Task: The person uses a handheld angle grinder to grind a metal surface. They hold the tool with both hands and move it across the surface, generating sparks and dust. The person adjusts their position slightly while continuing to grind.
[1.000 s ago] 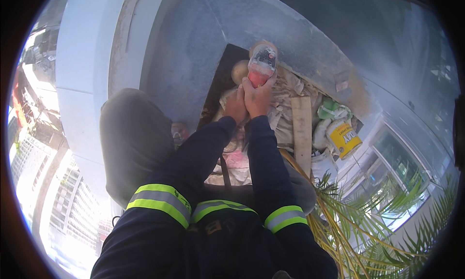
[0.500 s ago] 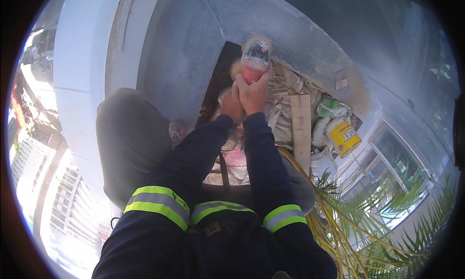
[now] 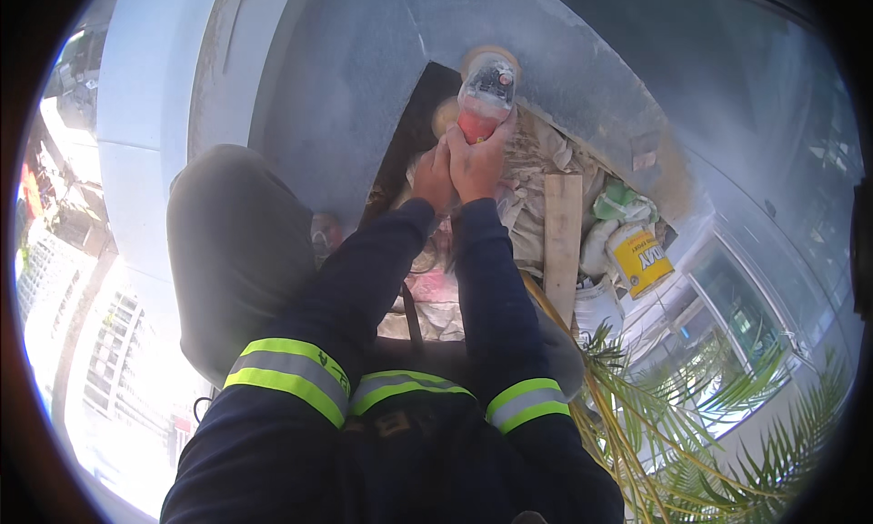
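Both my hands grip an angle grinder [image 3: 479,124] with a red body and a grey, dust-covered head. Its round tan disc [image 3: 491,53] lies against the grey concrete-like surface [image 3: 555,60], just beyond the opening's far edge. My right hand [image 3: 477,165] is wrapped around the red body. Close beside it on the left, my left hand [image 3: 434,180] is closed at the rear of the tool, its fingers partly hidden. Left of the tool head is a round tan thing [image 3: 445,117] whose kind I cannot make out.
Crumpled, dusty sacks [image 3: 532,151] fill the opening below the tool. A wooden board [image 3: 563,233] lies on them. A yellow-labelled can [image 3: 639,259] and a green-white bag [image 3: 623,201] sit at the right. Palm fronds [image 3: 655,415] spread at lower right. Fine dust hangs in the air.
The angle grinder has shifted slightly to the right along the surface, with both hands still on it. The whole view has also moved a little.
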Demonstrator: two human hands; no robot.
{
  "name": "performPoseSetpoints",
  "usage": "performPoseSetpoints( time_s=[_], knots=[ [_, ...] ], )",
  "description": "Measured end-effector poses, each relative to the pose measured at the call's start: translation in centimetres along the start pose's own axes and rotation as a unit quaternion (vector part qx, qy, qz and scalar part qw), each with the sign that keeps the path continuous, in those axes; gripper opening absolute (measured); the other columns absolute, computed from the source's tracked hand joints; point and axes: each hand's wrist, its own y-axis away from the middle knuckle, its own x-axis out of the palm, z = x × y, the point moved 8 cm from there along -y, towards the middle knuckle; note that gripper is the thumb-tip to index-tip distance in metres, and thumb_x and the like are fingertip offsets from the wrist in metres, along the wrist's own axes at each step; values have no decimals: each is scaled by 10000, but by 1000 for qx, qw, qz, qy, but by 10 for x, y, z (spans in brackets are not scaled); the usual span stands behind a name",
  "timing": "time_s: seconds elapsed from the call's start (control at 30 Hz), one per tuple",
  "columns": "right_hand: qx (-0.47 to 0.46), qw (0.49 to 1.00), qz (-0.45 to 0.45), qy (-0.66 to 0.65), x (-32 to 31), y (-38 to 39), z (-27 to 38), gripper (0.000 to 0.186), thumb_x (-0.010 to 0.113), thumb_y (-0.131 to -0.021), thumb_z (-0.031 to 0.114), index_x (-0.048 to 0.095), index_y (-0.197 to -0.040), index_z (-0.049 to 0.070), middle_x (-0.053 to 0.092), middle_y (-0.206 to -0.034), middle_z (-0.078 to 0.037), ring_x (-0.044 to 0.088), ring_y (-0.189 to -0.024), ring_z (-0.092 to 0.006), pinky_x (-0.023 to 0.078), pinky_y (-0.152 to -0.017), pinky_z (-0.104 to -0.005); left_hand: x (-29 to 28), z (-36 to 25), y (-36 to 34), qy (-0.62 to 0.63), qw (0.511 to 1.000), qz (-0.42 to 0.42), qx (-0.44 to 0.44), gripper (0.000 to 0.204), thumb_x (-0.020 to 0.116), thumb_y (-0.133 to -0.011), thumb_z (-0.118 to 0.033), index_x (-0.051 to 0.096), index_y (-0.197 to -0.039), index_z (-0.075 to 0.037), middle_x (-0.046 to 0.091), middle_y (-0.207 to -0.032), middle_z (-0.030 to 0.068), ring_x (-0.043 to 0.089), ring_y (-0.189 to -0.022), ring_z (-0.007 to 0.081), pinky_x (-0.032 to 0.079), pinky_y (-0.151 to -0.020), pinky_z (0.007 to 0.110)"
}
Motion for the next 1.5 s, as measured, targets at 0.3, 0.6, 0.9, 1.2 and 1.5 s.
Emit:
performPoseSetpoints(
  time_s=[0.3, 0.6, 0.9, 1.2, 1.5],
  knots=[
    [1, 1000, 3, -23, -2, 0, -16, 1072, 804, -848, 271, 148, -1616, -89, 485, -1502, -331, 532, -1376, -421, 414, -1140, -418, 2, -1, 1, -4, 1000, -4, 4, 546, 371, -1107, -393, 691, -1167, 46, 729, -1080, 283, 678, -1037, 458, 506, -900, 475],
    [-18, 999, -12, -33, 2, 6, -10, 1061, 799, -834, 245, 153, -1620, -57, 488, -1494, -321, 537, -1369, -425, 438, -1120, -432, -7, 9, 0, -69, 997, -3, 33, 521, 377, -1111, -379, 692, -1171, 31, 728, -1095, 277, 681, -1035, 455, 515, -894, 476],
    [40, 998, 18, -52, 10, 9, -6, 1033, 800, -827, 204, 179, -1618, -34, 466, -1515, -315, 524, -1378, -432, 423, -1138, -445, -11, 25, 0, -45, 999, 4, 13, 565, 356, -1126, -400, 686, -1153, 57, 727, -1121, 281, 681, -1056, 476, 523, -895, 463],
    [39, 988, -141, -54, -57, 1, -51, 1049, 805, -835, 212, 164, -1597, -117, 435, -1532, -310, 479, -1412, -376, 367, -1184, -414, 48, -2, 12, -126, 983, 115, -71, 637, 336, -1110, -501, 689, -1243, 13, 704, -1162, 319, 639, -1142, 499, 483, -970, 505],
    [4, 997, 4, -79, -15, 1, -13, 1015, 815, -808, 226, 231, -1591, -51, 475, -1503, -298, 518, -1374, -394, 432, -1119, -422, 7, -2, 6, -111, 994, 9, 4, 683, 317, -1109, -526, 700, -1213, 30, 725, -1151, 291, 671, -1143, 440, 503, -941, 486]
  ],
)
